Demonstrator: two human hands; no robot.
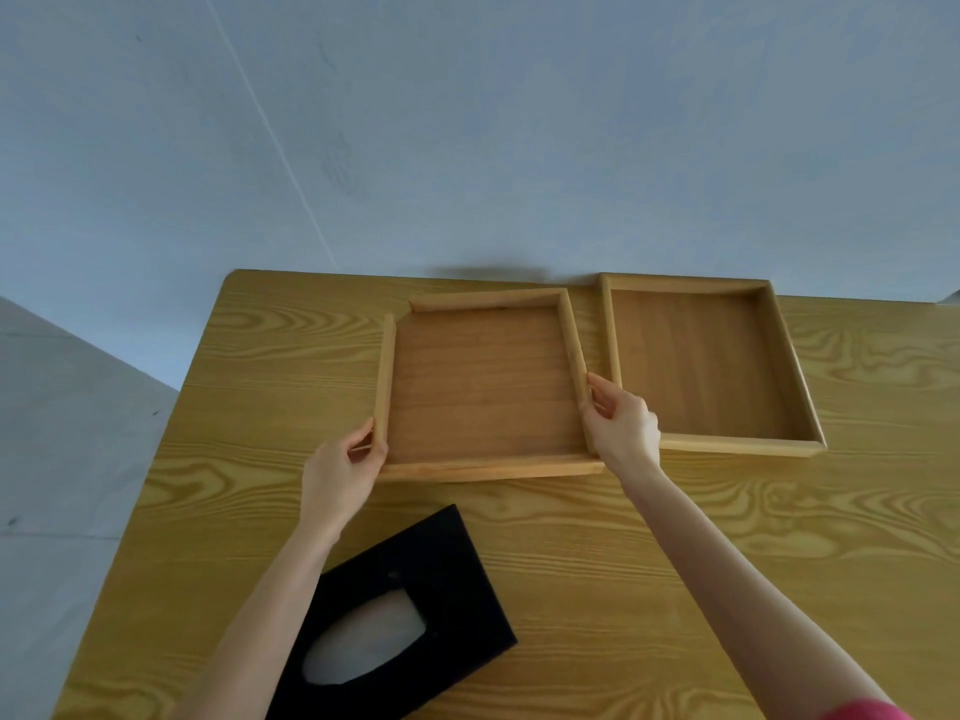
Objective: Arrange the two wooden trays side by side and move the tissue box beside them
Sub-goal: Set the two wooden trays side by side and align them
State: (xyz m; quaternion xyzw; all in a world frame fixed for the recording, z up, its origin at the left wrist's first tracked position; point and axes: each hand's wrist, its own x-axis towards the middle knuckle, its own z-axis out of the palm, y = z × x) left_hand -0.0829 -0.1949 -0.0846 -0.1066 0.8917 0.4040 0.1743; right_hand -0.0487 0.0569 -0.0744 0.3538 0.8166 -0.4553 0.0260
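Gripping left tray point(480, 387) by both side rims, left hand point(343, 472) clamped near its front-left corner, right hand point(621, 426) on its right rim, right tray point(696, 363) just beside, narrow gap between, black tissue box point(410, 610) nearer on table point(675, 563), under left forearm.

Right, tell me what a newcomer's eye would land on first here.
Two hands grip one wooden tray mid-table: the left hand on its near-left corner, the right hand on its right rim. A second wooden tray lies just right of it, at the table's far edge. Nearer the camera sits a black tissue box, partly under the left forearm.
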